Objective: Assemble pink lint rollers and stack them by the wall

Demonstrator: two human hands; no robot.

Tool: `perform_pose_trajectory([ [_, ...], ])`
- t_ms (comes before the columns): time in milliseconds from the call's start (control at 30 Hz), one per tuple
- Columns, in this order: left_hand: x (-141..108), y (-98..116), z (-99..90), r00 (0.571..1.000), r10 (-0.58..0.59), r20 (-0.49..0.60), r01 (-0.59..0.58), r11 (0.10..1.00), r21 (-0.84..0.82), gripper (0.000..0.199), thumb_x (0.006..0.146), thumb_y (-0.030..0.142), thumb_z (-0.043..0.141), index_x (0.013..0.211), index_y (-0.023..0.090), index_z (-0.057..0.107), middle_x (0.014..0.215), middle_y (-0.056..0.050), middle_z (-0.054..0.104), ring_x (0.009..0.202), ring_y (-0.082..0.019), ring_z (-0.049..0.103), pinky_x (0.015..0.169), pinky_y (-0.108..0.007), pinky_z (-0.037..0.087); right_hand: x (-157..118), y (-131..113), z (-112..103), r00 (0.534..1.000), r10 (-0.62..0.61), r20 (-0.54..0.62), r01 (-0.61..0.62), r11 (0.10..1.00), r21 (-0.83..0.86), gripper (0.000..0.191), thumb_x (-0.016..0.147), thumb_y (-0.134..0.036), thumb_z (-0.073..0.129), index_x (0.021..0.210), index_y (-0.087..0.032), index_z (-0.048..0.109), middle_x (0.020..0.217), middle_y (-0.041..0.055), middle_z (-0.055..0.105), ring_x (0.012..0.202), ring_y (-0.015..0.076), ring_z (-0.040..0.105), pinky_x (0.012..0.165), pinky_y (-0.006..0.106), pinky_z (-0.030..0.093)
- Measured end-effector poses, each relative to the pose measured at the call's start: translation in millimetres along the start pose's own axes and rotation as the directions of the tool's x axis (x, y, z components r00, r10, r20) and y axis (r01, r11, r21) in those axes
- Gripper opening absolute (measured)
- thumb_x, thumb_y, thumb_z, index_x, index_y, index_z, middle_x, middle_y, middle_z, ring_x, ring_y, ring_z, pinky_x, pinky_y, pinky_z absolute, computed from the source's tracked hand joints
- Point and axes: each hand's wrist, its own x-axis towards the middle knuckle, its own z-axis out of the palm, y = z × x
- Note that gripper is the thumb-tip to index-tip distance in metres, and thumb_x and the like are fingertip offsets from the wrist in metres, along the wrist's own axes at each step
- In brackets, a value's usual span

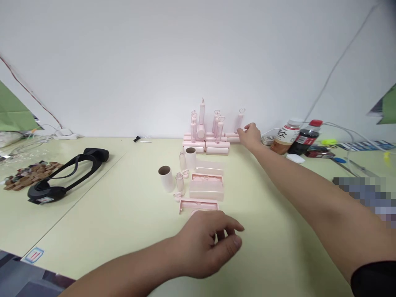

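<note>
We are reaching our right hand (pixel 251 135) to the pink stack (pixel 206 142) at the wall, fingers loose, touching its end box (pixel 232 137). Our left hand (pixel 206 243) is curling over a small tray (pixel 198 205), grasp hidden. A nudge could topple the upright tubes (pixel 217 123).

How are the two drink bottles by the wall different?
The brown bottle has a white cap and a white label with writing; the dark cola bottle has a red cap and a red label. The brown bottle is nearer the right hand. Both lean and sit side by side.
</note>
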Motion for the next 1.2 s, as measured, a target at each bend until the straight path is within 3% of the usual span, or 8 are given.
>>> perform_pose_trajectory([
  [133, 3, 3, -15.2, 0.983, 0.102, -0.149, -0.101, 0.995, 0.018, 0.019, 0.089, 0.026, 0.056, 0.099, 0.015, 0.067, 0.074, -0.004, 0.065, 0.059, -0.010, 0.052, 0.057, -0.023, 0.045, -37, 3, -21, 0.999, 0.031, -0.026, -0.026, 0.986, 0.165, 0.010, 0.077, -0.029, 0.053, 0.080, -0.021, 0.048, 0.078, 0.0043, 0.057, 0.075, 0.0204, 0.050, 0.071, 0.033, 0.038],
  [333, 8, 3, -36.3, 0.947, 0.127, -0.294, -0.119, 0.992, 0.045, 0.014, 0.089, 0.027, 0.056, 0.092, 0.019, 0.068, 0.071, -0.001, 0.064, 0.061, -0.010, 0.057, 0.056, -0.021, 0.046, -119, 5, -58, 0.991, -0.060, 0.117, 0.028, 0.966, 0.258, 0.011, 0.074, -0.030, 0.056, 0.071, -0.021, 0.051, 0.064, -0.0025, 0.052, 0.061, 0.0146, 0.047, 0.059, 0.027, 0.036],
  [433, 13, 1, -41.9, 0.928, 0.095, -0.360, -0.086, 0.995, 0.041, 0.015, 0.088, 0.030, 0.057, 0.087, 0.019, 0.068, 0.072, -0.001, 0.064, 0.058, -0.010, 0.056, 0.051, -0.020, 0.045, -160, 2, -80, 0.935, -0.074, 0.348, -0.073, 0.917, 0.391, 0.012, 0.072, -0.031, 0.057, 0.072, -0.020, 0.052, 0.063, -0.0032, 0.050, 0.058, 0.0131, 0.046, 0.055, 0.026, 0.035],
  [567, 21, -1, -45.2, 0.912, 0.003, -0.411, -0.012, 1.000, -0.019, 0.019, 0.086, 0.033, 0.058, 0.083, 0.018, 0.068, 0.074, -0.002, 0.065, 0.053, -0.009, 0.054, 0.046, -0.021, 0.044, -199, -2, -103, 0.800, -0.084, 0.594, -0.212, 0.887, 0.411, 0.013, 0.072, -0.030, 0.060, 0.075, -0.020, 0.053, 0.059, -0.0053, 0.048, 0.052, 0.0110, 0.043, 0.050, 0.024, 0.033],
  [800, 29, 10, -67.1, 0.841, -0.043, -0.540, 0.104, 0.991, 0.083, 0.020, 0.080, 0.036, 0.060, 0.082, 0.018, 0.068, 0.067, -0.001, 0.063, 0.054, -0.012, 0.055, 0.049, -0.022, 0.046, -210, 6, -100, 0.746, -0.096, 0.659, -0.240, 0.884, 0.402, 0.007, 0.073, -0.024, 0.060, 0.073, -0.020, 0.055, 0.057, -0.0047, 0.049, 0.050, 0.0099, 0.043, 0.045, 0.021, 0.033],
  [1033, 57, 11, -108.1, 0.758, -0.116, -0.642, 0.381, 0.878, 0.290, 0.030, 0.078, 0.046, 0.059, 0.090, 0.021, 0.071, 0.084, -0.004, 0.069, 0.068, -0.019, 0.058, 0.056, -0.027, 0.047, -208, 12, -100, 0.721, -0.121, 0.682, -0.228, 0.889, 0.398, 0.008, 0.075, -0.026, 0.061, 0.076, -0.021, 0.055, 0.060, -0.0041, 0.051, 0.052, 0.0106, 0.046, 0.044, 0.021, 0.036],
  [1100, 70, 4, -116.2, 0.784, -0.086, -0.614, 0.412, 0.813, 0.412, 0.031, 0.079, 0.044, 0.057, 0.097, 0.022, 0.071, 0.104, -0.007, 0.068, 0.087, -0.024, 0.062, 0.072, -0.032, 0.050, -208, 14, -101, 0.718, -0.145, 0.681, -0.201, 0.893, 0.402, 0.008, 0.074, -0.027, 0.062, 0.076, -0.021, 0.056, 0.062, -0.0040, 0.051, 0.054, 0.0105, 0.046, 0.045, 0.021, 0.037],
  [1200, 92, -3, -123.3, 0.851, -0.095, -0.517, 0.443, 0.660, 0.607, 0.033, 0.081, 0.038, 0.055, 0.106, 0.023, 0.071, 0.125, -0.011, 0.058, 0.111, -0.030, 0.055, 0.093, -0.041, 0.046, -208, 17, -103, 0.711, -0.168, 0.683, -0.184, 0.893, 0.412, 0.010, 0.075, -0.029, 0.061, 0.077, -0.020, 0.056, 0.063, -0.0043, 0.050, 0.054, 0.0104, 0.045, 0.046, 0.021, 0.037],
])
